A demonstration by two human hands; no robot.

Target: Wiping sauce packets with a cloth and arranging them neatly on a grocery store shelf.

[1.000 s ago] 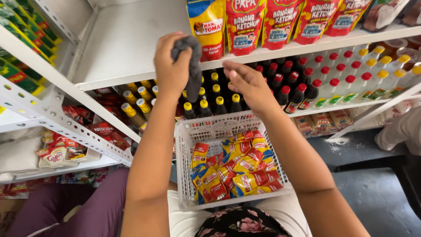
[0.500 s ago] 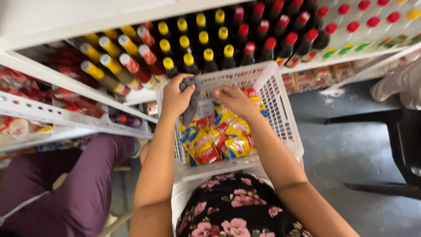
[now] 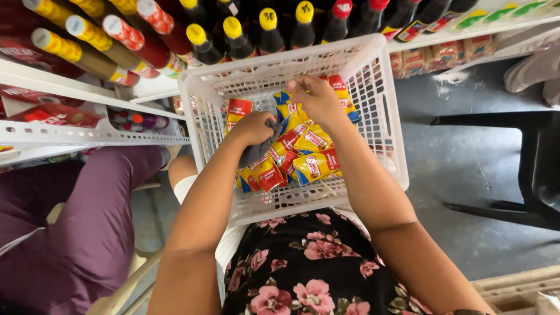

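Nearest is a lap in a black dress with pink flowers [image 3: 309, 274], and both bare forearms run away from it into a white plastic basket [image 3: 379, 116] that rests on the knees. To the left, close by, another person's leg in purple trousers [image 3: 87, 233] shows on a pale chair.

Inside the basket lies a heap of red and yellow sauce packets [image 3: 309, 157]. The left hand [image 3: 252, 127] is curled closed around a grey cloth [image 3: 256, 150], which hangs from the fist onto the packets in the left half of the basket. The right hand [image 3: 318, 99] is further in, near the far wall; its fingers are bent down among the packets, but whether they have hold of one cannot be told.

To the right of the basket is a grey floor with a black chair [image 3: 513, 169].

Beyond the basket, white shelves [image 3: 87, 93] carry rows of dark bottles [image 3: 268, 35] with yellow and red caps, lying with their caps toward the camera.
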